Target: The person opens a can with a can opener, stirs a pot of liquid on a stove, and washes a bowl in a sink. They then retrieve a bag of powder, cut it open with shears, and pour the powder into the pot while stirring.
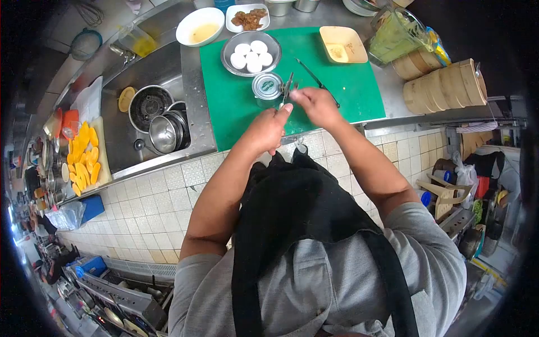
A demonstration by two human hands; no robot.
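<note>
A tin can (266, 86) with a green mark on its lid stands on the green cutting board (236, 123). A metal can opener (288, 87) sits at the can's right rim. My left hand (269, 128) is closed around its handles, just in front of the can. My right hand (319, 106) has its fingers closed at the opener's turning key, which they partly hide. A black-handled knife (319, 82) lies on the board beyond my right hand. Behind the can, a metal bowl (225, 55) holds several white eggs (253, 56).
A cream square container (359, 56) rests on the board's far right. Bamboo steamers (443, 90) and a tub of green leaves (396, 36) stand right. Behind are a white bowl (191, 17) and a dish of brown pieces (250, 21). Left, the sink (120, 149) holds pots; mango pieces (84, 157) lie beyond.
</note>
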